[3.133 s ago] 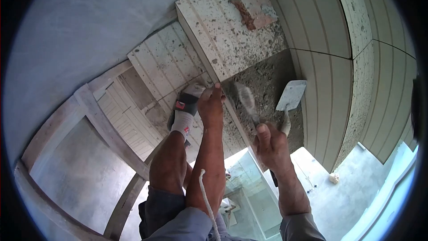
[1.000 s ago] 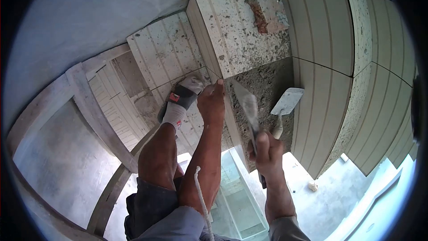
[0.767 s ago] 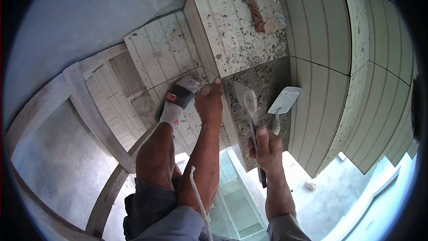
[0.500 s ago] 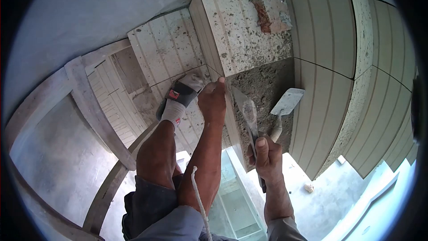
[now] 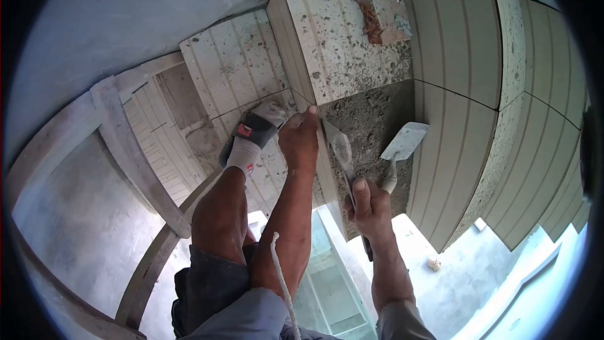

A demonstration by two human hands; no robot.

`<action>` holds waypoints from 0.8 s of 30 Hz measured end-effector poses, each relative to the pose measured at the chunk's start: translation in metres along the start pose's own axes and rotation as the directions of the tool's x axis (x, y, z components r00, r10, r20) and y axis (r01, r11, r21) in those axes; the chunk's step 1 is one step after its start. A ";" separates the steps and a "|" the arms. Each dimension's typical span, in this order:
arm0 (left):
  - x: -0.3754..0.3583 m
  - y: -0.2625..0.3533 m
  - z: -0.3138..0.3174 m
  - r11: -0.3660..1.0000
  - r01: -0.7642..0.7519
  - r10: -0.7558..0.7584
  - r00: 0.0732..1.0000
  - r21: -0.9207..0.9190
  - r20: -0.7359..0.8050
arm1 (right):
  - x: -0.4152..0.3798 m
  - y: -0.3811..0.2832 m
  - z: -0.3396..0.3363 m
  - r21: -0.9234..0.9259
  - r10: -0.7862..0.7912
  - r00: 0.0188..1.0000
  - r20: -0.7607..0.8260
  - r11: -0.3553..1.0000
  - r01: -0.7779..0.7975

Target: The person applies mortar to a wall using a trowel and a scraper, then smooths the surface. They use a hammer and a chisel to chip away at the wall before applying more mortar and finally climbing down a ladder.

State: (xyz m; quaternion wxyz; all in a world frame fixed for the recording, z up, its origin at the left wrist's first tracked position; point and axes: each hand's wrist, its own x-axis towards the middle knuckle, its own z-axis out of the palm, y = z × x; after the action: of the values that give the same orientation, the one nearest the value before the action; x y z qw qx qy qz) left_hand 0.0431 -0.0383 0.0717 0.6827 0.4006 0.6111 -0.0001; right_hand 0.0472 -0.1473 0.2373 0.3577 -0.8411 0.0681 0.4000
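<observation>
My right hand (image 5: pixel 371 211) is closed around the handle of a trowel (image 5: pixel 340 145). Its narrow metal blade points up along the inner side of a riser tile's edge (image 5: pixel 324 170), over rough grey mortar (image 5: pixel 368 119). On the other side of that riser, my left hand (image 5: pixel 299 141) rests with curled fingers and its thumb at the tile's top edge. What those fingers hold, if anything, is hidden. A second trowel (image 5: pixel 406 140) with a flat, squarish blade lies on the mortar, its pale handle near my right hand.
Speckled, striped step tiles (image 5: pixel 346 38) rise beyond the mortar, with a broken brick piece (image 5: pixel 384 19) on top. Beige striped riser tiles (image 5: pixel 456 151) stand at the right. My sandalled foot (image 5: pixel 255 129) is on the lower step. A wooden frame (image 5: pixel 135 145) stands at the left.
My right hand and its trowel have moved slightly up and left along the riser edge. My left hand stays at the tile, and the second trowel lies where it was.
</observation>
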 end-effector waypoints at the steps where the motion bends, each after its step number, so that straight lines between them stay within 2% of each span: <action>1: 0.001 0.000 0.001 1.000 -0.013 0.014 1.000 0.024 -0.015 | 0.000 0.002 -0.002 -0.036 -0.029 0.999 0.026 0.999 0.030; 4: 0.001 -0.006 -0.001 0.999 -0.017 0.018 1.000 0.032 -0.014 | -0.005 0.003 -0.006 -0.078 -0.055 0.998 0.038 0.995 0.058; 6: 0.005 -0.005 0.000 0.999 -0.033 0.033 0.999 0.004 -0.006 | -0.008 -0.006 -0.005 0.033 -0.117 0.993 0.000 0.993 0.117; 8: 0.006 -0.004 0.000 0.996 -0.047 0.049 0.999 0.080 -0.024 | -0.008 -0.005 -0.004 0.062 -0.145 0.989 0.011 0.988 0.145; 10: 0.006 -0.002 -0.002 0.996 -0.032 0.033 0.999 0.080 -0.019 | -0.001 -0.004 0.001 0.007 -0.067 0.997 0.039 0.998 0.067; 14: 0.007 -0.005 -0.002 0.995 -0.051 0.051 0.999 0.082 0.002 | 0.008 0.000 0.002 -0.082 -0.120 0.992 0.048 0.989 0.124; 16: 0.004 -0.012 0.000 0.997 -0.025 0.026 1.000 0.077 -0.015 | -0.002 -0.007 -0.002 0.091 0.063 0.997 0.044 0.994 -0.067; 17: 0.009 -0.011 0.003 0.998 -0.026 0.029 0.998 0.055 -0.047 | -0.003 -0.008 -0.003 0.095 -0.051 0.997 0.058 0.994 0.046; 20: 0.007 -0.003 -0.002 0.997 0.005 -0.004 1.000 0.083 -0.005 | -0.008 -0.010 -0.003 0.085 -0.129 0.990 0.055 0.989 0.124; 21: 0.007 -0.004 -0.002 0.997 0.004 -0.004 1.000 0.083 -0.006 | -0.004 -0.005 0.000 0.086 -0.129 0.990 0.056 0.989 0.124; 23: 0.007 -0.006 -0.003 0.998 -0.042 0.042 0.999 0.049 0.010 | 0.007 0.008 0.005 -0.084 -0.107 0.994 0.028 0.991 0.109; 24: 0.002 -0.006 -0.003 0.998 -0.039 0.038 0.999 0.049 0.015 | 0.004 0.006 0.004 -0.086 -0.103 0.994 0.023 0.991 0.105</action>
State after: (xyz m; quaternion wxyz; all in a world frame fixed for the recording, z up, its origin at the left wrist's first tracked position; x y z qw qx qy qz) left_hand 0.0380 -0.0397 0.0667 0.6768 0.4291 0.5982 -0.0049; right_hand 0.0450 -0.1485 0.2297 0.3417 -0.8544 0.0034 0.3914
